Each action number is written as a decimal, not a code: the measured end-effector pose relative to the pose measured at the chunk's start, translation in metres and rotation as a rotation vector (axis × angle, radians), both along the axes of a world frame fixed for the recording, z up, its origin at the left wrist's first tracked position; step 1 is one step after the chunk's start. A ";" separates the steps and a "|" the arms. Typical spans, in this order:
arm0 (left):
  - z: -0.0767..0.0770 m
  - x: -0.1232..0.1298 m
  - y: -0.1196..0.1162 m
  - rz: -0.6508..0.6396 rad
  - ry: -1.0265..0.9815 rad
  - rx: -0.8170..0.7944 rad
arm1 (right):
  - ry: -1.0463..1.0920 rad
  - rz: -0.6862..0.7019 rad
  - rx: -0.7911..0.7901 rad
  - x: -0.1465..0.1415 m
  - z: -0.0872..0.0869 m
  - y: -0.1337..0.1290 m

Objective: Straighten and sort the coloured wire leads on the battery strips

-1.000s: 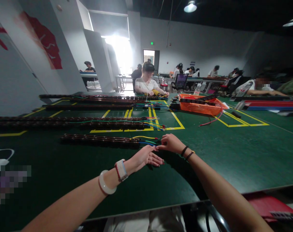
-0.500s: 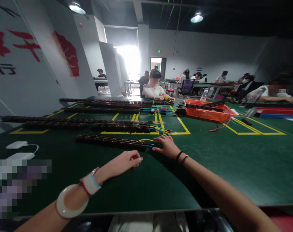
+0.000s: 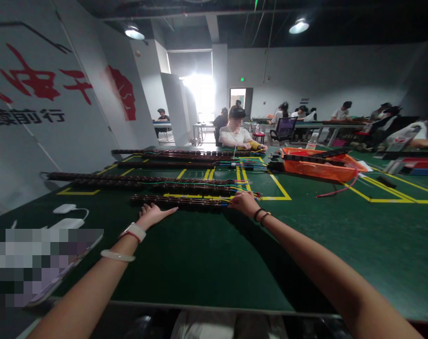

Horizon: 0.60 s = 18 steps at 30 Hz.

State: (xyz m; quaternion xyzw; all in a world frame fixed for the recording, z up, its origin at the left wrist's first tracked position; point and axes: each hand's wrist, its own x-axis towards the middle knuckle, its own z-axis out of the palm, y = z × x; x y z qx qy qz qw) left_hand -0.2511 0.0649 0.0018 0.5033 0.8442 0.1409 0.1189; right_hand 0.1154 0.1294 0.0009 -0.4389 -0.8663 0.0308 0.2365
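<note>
A long dark wire bundle lies crosswise on the green table, with coloured wires at its right end. My left hand is open at the bundle's left part, thumb stretched to the right and fingers reaching its near side; whether they touch it I cannot tell. At the right end my right hand has its fingers closed on the wire ends, which it mostly hides. Just beyond lie two longer dark bundles, with green, yellow, red and blue wires coming out on the right.
More dark bundles lie farther back, near a seated person across the table. An orange basket with dark parts stands at the right, a pink-red wire trailing from it. White adapters with a cord lie at the left. Yellow tape marks the table.
My left hand has moved left and forward to the bundle and spread its fingers. My right hand's fingers have closed at the wire ends. The view has shifted left.
</note>
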 end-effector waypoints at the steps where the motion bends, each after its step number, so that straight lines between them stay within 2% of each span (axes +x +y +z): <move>1: -0.001 0.003 0.005 0.028 0.000 -0.025 | 0.002 -0.015 0.011 -0.003 -0.001 0.003; 5: 0.001 0.014 0.020 0.097 0.040 -0.024 | 0.009 -0.053 0.050 -0.013 -0.003 0.013; 8: 0.003 0.018 0.030 0.113 0.039 -0.003 | 0.013 -0.049 0.039 -0.011 0.002 0.026; 14: -0.001 0.019 0.042 0.145 0.016 -0.008 | 0.034 -0.216 -0.009 0.020 0.019 0.075; 18: -0.005 0.017 0.049 0.158 0.023 0.009 | -0.020 -0.186 -0.080 0.033 0.014 0.104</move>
